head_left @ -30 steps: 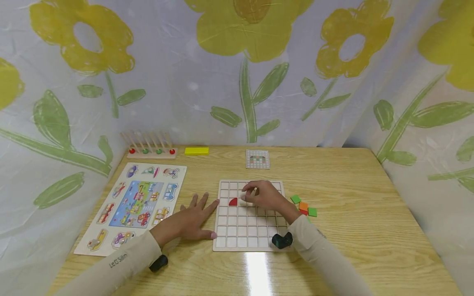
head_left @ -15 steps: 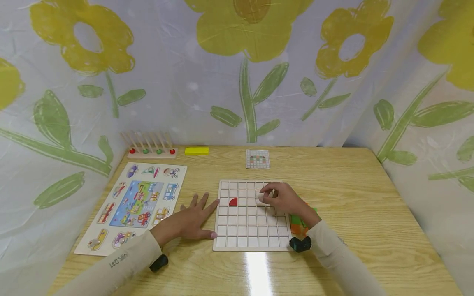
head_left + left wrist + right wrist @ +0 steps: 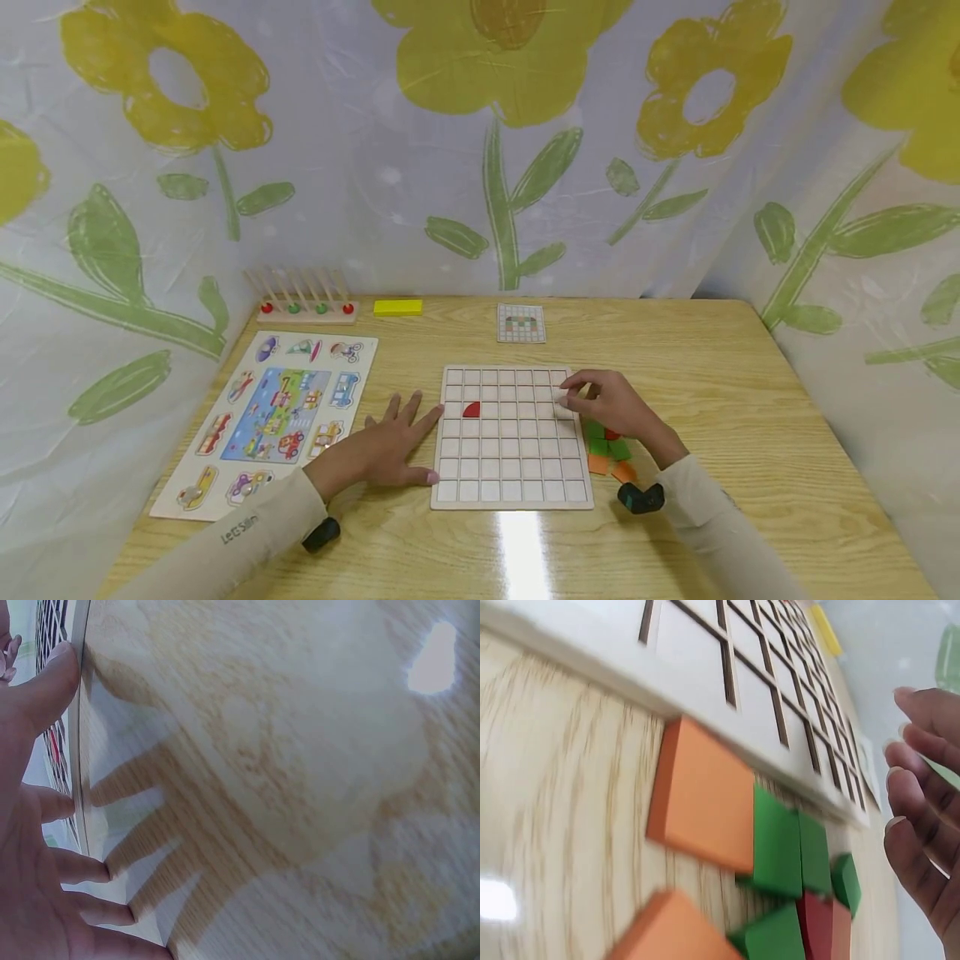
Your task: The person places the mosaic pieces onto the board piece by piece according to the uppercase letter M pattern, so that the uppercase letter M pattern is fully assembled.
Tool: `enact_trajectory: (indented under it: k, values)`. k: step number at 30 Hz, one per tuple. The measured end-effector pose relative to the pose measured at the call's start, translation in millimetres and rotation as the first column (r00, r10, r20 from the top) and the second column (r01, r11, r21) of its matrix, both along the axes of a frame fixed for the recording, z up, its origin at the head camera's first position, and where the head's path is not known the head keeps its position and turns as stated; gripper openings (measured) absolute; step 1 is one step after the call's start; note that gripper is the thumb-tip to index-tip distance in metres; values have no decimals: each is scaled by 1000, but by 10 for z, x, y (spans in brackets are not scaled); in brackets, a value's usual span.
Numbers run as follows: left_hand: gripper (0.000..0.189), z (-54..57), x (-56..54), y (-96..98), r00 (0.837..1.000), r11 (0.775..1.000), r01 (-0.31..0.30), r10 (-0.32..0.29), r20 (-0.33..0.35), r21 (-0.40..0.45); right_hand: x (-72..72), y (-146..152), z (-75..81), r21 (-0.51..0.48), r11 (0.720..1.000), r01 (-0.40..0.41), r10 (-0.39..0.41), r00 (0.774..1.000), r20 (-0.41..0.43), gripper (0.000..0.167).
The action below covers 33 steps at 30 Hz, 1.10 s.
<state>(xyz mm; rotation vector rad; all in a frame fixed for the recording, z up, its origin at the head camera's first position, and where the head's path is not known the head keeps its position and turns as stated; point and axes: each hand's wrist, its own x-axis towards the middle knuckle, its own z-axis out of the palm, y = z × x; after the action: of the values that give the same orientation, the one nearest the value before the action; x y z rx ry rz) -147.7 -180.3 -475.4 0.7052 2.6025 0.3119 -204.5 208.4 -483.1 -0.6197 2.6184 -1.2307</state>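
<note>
My left hand (image 3: 397,442) lies with fingers spread against the left edge of a wooden grid board (image 3: 491,508); in the left wrist view its thumb (image 3: 61,671) touches the board's edge. One red quarter-circle piece (image 3: 472,410) sits in a cell in the board's upper left. Over the board's right edge, my right hand (image 3: 611,406) has loosely bent fingers, with no piece showing between them. Below it, beside the board, lies a loose cluster of orange squares (image 3: 705,799), green pieces (image 3: 776,844) and a red piece (image 3: 817,924), partly overlapping.
A small pattern card (image 3: 521,323) lies behind the board. At left are a vehicle peg puzzle (image 3: 367,354), a wooden peg stand (image 3: 307,317) with red and green beads, and a yellow block (image 3: 398,307). A flowered curtain (image 3: 337,208) surrounds the table.
My right hand has moved right, from beside the red quarter-circle to the board's right edge, uncovering the grid cells. My left hand stays where it was.
</note>
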Motion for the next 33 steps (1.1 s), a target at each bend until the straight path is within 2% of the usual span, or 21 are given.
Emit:
enact_trajectory:
  k: [8, 13, 18, 25, 33]
  values:
    - [100, -35, 20, -15, 1000, 1000, -7, 7, 8, -5, 25, 194, -56, 13, 999, 45, -45, 999, 8, 23]
    - [100, -56, 16, -19, 1000, 1000, -5, 5, 6, -6, 31, 322, -81, 35, 995, 94, -94, 995, -17, 25]
    - [99, -66, 4, -16, 1000, 1000, -9, 9, 0, -8, 23, 414, -92, 108, 983, 148, -144, 989, -39, 26]
    - [99, -60, 11, -20, 1000, 1000, -6, 6, 0, -8, 12, 410, -130, 258, 949, 181, -168, 983, -73, 33]
    - [99, -57, 5, -18, 1000, 1000, -4, 4, -4, -9, 17, 412, -138, 281, 943, 177, -163, 984, -71, 33]
